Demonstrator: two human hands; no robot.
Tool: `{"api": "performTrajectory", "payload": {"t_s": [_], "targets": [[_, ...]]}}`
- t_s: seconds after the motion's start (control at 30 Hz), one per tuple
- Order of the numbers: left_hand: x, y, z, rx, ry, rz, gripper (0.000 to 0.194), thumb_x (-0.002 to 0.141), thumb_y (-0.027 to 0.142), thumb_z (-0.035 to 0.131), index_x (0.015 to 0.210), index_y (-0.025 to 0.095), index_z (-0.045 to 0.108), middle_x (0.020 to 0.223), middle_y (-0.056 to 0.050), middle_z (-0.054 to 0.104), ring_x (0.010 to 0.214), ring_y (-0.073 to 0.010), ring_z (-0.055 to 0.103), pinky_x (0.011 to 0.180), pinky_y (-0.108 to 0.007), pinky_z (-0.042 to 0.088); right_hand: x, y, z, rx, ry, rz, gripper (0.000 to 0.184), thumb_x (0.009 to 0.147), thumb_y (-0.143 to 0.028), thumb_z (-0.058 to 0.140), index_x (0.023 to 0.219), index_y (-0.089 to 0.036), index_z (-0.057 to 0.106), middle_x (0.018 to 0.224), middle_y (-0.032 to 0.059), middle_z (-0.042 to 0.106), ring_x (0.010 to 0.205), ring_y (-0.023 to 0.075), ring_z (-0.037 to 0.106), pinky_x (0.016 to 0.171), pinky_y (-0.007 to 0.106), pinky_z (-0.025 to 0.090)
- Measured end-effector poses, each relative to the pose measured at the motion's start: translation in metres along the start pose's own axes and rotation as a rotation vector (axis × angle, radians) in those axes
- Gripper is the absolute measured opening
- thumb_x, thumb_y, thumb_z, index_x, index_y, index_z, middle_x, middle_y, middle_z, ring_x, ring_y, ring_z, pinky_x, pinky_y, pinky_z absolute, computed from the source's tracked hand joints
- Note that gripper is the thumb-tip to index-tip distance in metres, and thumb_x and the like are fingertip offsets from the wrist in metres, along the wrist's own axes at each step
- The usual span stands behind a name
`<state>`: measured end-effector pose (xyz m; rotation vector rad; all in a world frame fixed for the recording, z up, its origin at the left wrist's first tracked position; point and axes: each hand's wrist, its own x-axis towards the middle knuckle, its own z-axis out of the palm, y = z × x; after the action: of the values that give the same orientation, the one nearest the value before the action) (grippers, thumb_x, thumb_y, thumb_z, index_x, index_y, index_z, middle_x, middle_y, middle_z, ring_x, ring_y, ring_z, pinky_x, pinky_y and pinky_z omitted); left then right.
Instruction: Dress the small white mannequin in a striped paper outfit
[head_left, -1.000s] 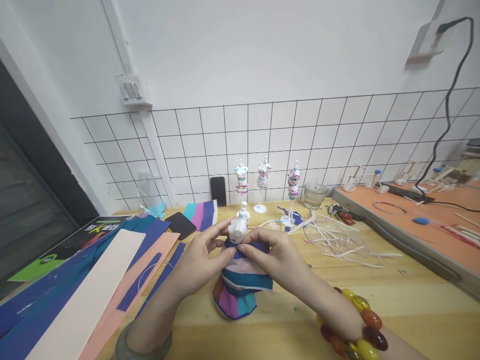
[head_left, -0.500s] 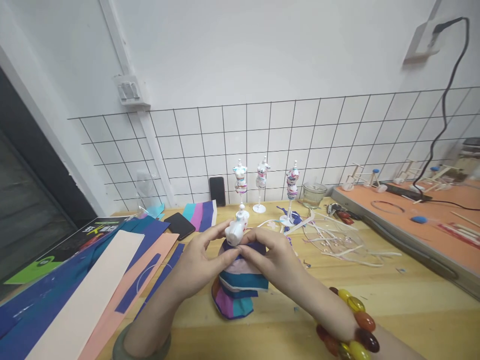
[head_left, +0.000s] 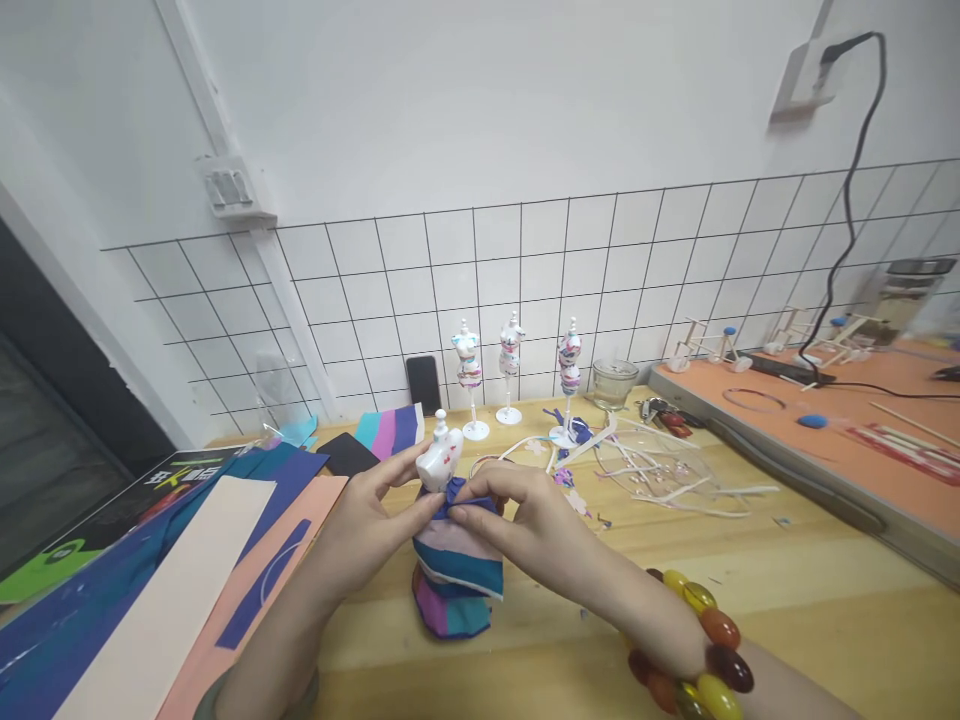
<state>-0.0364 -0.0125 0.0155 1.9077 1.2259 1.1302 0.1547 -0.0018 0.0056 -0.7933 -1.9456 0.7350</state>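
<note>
A small white mannequin torso (head_left: pixel 440 460) stands on the wooden table (head_left: pixel 787 590), wearing a striped cloth skirt (head_left: pixel 454 575) in blue, teal, pink and purple. My left hand (head_left: pixel 369 525) pinches the dark blue top edge of the skirt at the mannequin's waist from the left. My right hand (head_left: pixel 529 525), with a beaded bracelet (head_left: pixel 701 650) on its wrist, pinches the same edge from the right. The fingers of both hands are closed on the cloth.
Three dressed mini mannequins (head_left: pixel 510 375) on stands line the grid-tiled wall, beside a phone (head_left: pixel 424 385) and a glass (head_left: pixel 613 383). Coloured paper strips (head_left: pixel 172 590) lie left. White plastic scraps (head_left: pixel 667 475) lie right, before an orange board (head_left: pixel 847 440) with stick models.
The view has shifted, so everything sits a little lower left. The mannequin now stands more upright, and my fingers have worked along the skirt's top edge at its waist.
</note>
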Motion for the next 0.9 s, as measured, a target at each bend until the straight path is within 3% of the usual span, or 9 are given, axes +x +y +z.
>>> {"api": "performTrajectory", "payload": {"t_s": [0.33, 0.67, 0.9], "targets": [[0.004, -0.009, -0.001, -0.082, -0.008, -0.057, 0.052, 0.078, 0.035, 0.069, 0.128, 0.031, 0.054, 0.125, -0.003, 0.061, 0.114, -0.0266, 0.054, 0.098, -0.040, 0.044, -0.006, -0.007, -0.002, -0.024, -0.033, -0.048, 0.009, 0.084, -0.022, 0.061, 0.080, -0.019, 0.068, 0.074, 0.0012, 0.065, 0.069, 0.0142, 0.058, 0.065, 0.027, 0.045], [0.001, -0.006, -0.005, -0.086, -0.091, -0.043, 0.048, 0.087, 0.039, 0.056, 0.133, 0.028, 0.049, 0.130, -0.005, 0.059, 0.111, -0.0259, 0.057, 0.094, -0.038, 0.046, -0.002, -0.007, -0.012, -0.002, 0.014, 0.002, 0.011, 0.081, -0.015, 0.056, 0.071, -0.018, 0.061, 0.067, -0.0002, 0.062, 0.064, 0.0131, 0.055, 0.059, 0.024, 0.044], [0.000, -0.004, -0.002, -0.167, -0.054, -0.031, 0.049, 0.081, 0.030, 0.065, 0.128, 0.027, 0.053, 0.130, -0.006, 0.059, 0.116, -0.0253, 0.055, 0.098, -0.038, 0.044, 0.000, 0.002, -0.013, 0.041, -0.002, 0.061, 0.009, 0.082, -0.018, 0.055, 0.078, -0.019, 0.063, 0.073, 0.0010, 0.066, 0.069, 0.0145, 0.060, 0.062, 0.026, 0.047]]}}
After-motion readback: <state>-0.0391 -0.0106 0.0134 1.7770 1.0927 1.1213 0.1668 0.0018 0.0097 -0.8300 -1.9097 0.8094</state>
